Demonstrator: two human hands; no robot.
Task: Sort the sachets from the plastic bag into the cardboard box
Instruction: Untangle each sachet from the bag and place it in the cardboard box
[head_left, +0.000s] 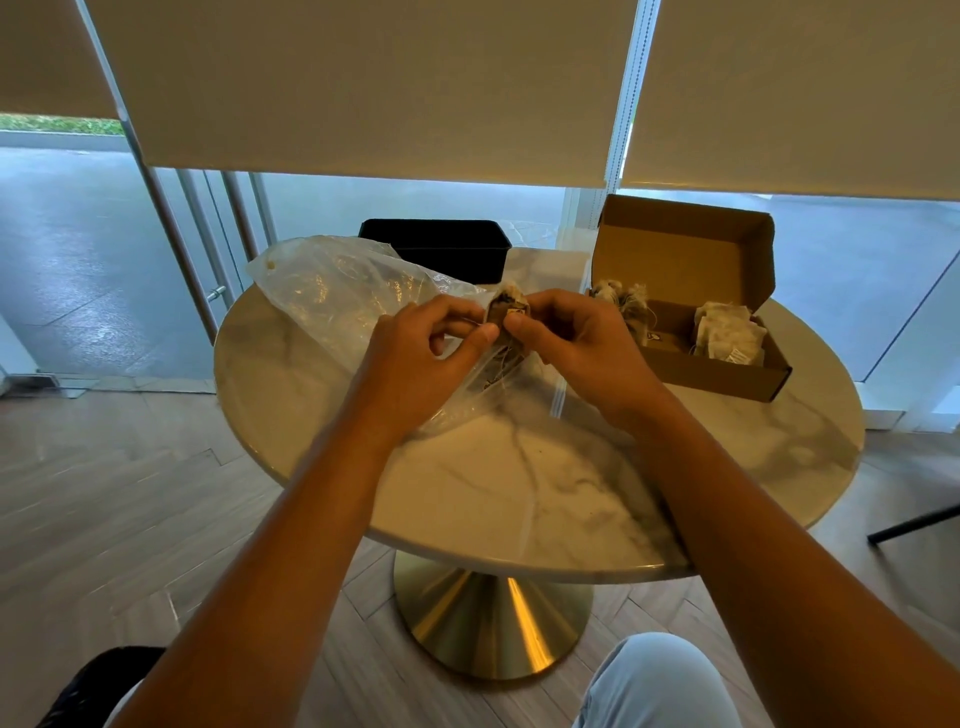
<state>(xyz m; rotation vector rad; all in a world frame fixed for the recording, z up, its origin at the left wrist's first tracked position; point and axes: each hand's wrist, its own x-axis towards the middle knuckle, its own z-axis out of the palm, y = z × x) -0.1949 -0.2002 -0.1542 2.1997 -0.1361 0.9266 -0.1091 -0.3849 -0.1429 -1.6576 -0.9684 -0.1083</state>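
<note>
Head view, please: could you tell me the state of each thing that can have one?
Box: lid open, sachets inside.
Bag: open, lying on the table.
Sachet: held above the table, pinched by both hands.
Left hand: pinching the sachet.
Right hand: pinching the sachet.
Black tub: upright; contents hidden.

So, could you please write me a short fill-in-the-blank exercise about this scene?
1. Both the left hand and the right hand pinch one ____ above the table.
2. The cardboard box stands with its lid ____.
3. The plastic bag lies to the ____ of the cardboard box.
4. Behind the plastic bag stands a container coloured ____.

Missing words: sachet; open; left; black
</note>
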